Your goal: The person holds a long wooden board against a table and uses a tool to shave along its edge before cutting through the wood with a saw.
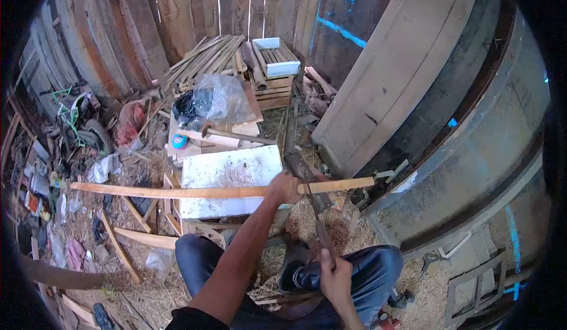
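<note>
A long, thin wooden strip [159, 193] lies across a white-topped box [236, 167] and reaches out past both of its sides. My left hand [284, 189] is closed around the strip near the box's right edge. Low in front of me, my right hand [336, 278] grips the handle of a handsaw [319, 226]. Its blade points away from me and crosses the strip just right of my left hand. The strip's shorter end extends right, beyond the blade.
Behind the box, a hammer [236, 135], a blue tape measure [179, 141] and a clear plastic bag [221, 98] lie on boards. Stacked slats [207, 61] stand farther back. Large panels [396, 64] lean at right. Scrap wood [121, 247] and shavings cover the floor.
</note>
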A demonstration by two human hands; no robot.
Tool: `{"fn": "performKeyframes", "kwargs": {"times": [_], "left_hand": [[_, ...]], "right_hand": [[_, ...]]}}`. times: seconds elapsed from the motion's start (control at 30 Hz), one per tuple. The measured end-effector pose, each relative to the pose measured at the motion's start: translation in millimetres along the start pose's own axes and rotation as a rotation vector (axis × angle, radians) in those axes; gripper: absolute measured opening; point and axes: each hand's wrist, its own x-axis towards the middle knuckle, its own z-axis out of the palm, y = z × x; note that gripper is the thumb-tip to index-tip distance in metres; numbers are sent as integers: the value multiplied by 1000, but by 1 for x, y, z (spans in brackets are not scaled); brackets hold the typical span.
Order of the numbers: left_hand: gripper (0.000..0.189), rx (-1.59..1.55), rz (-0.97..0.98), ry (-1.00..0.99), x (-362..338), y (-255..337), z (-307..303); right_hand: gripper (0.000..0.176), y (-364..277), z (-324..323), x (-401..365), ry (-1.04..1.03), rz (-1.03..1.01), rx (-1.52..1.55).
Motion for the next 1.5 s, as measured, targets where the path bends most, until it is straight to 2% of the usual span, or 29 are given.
{"fn": "performKeyframes", "kwargs": {"times": [0.03,0.1,0.17,0.2,0.23,0.3,0.37,0.43,0.5,0.6,0.67,0.77,0.83,0.9,0.97,1.03,1.1,1.17,1.23,1.3,1.33,1.37,1.4,1.43,1.47,1.5], "left_hand": [[38,7,-4,-45,0,0,2],[37,-56,30,15,-3,2,-5],[36,-38,-28,-118,-6,9,-19],[36,-31,-13,-125,-6,11,-16],[33,-40,16,-50,-5,9,-12],[31,-38,53,29,2,-1,-1],[37,39,38,43,7,-10,16],[40,8,-1,1,8,-6,15],[42,-15,-55,-34,8,-7,11],[42,-4,47,-3,7,-9,12],[41,-9,24,4,6,-8,16],[40,-10,7,1,4,-4,10],[39,-11,16,3,7,-3,8],[38,-24,5,-16,6,-3,7],[37,-30,1,-29,4,1,5],[35,-39,-21,58,1,0,2],[36,-34,11,14,7,-9,4],[41,-155,-18,45,4,-6,10],[39,-144,-74,10,7,2,-12],[36,-53,65,13,5,-6,1],[35,-48,-28,-17,1,4,-8],[35,-56,-39,-18,4,2,-2],[35,-56,28,32,5,-2,2],[36,-54,96,75,3,-5,6],[37,-35,20,-29,7,-6,9],[37,-23,18,-31,6,-6,5]], "right_hand": [[43,4,-1,-8,32,-30,14],[47,10,7,-2,67,-64,35],[47,24,26,26,178,-193,74],[47,15,28,41,88,-50,91],[49,3,31,61,0,82,110],[49,20,64,103,171,-173,110],[50,8,62,107,120,-93,111],[51,7,52,95,52,3,89],[54,-3,38,72,116,-47,104],[52,13,15,18,6,42,51],[51,24,3,-11,-8,44,15],[49,31,-3,-26,-63,182,49],[48,12,-4,-15,-104,223,-4],[50,27,22,12,65,36,70],[49,21,47,59,161,-6,117],[53,24,71,110,180,-36,64],[56,7,69,121,151,-21,80],[60,13,57,104,101,34,59],[60,8,37,80,61,96,43],[55,8,10,30,22,102,72],[51,20,1,5,-1,115,43],[48,29,-5,-12,-23,123,17],[48,29,-6,-16,-36,120,13],[49,29,-5,-20,-8,119,24],[53,29,-2,-23,24,118,40],[49,31,9,-8,100,5,18]]}}
